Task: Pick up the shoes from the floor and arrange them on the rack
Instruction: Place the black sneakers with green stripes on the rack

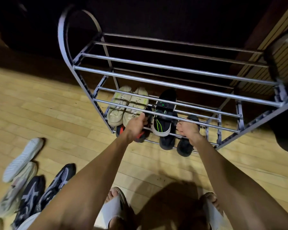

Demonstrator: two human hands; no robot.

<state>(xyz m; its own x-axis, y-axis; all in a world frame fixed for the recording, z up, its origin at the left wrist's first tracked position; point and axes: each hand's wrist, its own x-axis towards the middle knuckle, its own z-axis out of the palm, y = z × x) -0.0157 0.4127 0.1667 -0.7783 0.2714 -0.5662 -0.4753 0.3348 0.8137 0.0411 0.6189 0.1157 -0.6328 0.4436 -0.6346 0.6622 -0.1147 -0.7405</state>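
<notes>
Head view looks down on a pale wooden plank floor (pixel 60 113) running into a dark wall behind a grey metal rack (pixel 173 83). On its lower bars sit a beige pair (pixel 128 103), a black shoe with green stripes (pixel 163 120) and darker shoes below. The left hand (pixel 135 127) curls its fingers round a black shoe (pixel 148 116) beside the beige pair. The right hand (pixel 189 130) grips a black sandal (pixel 185 146) at the bottom bars. More shoes (pixel 33 185) lie on the floor at the left.
</notes>
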